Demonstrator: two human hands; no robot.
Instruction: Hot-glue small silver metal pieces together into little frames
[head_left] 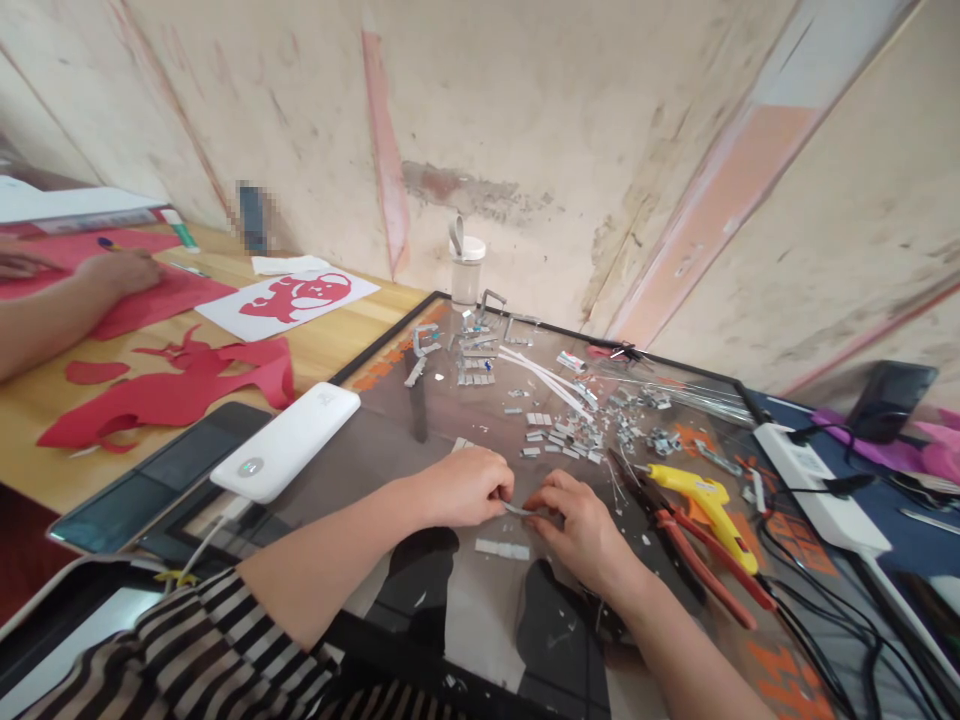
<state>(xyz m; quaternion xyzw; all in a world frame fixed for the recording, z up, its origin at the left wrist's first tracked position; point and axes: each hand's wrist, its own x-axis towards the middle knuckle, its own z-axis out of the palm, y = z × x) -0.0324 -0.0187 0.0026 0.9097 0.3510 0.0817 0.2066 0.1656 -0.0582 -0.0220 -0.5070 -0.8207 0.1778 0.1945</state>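
Between my two hands is a thin pale grey strip, its ends pinched in the fingers. My left hand closes on the strip's left end, fingers curled in. On the other end, my right hand pinches with thumb and fingertips. Just below them a flat piece made of joined silvery-grey segments lies on the dark glass tabletop. Beyond my hands are many small grey pieces, several ladder-like grey assemblies and long white strips.
Red-handled pliers and a yellow glue gun lie at right, beside a white power strip and cables. A white power bank and a phone are at left. A co-worker's hands rest on red paper. A lidded jar stands behind.
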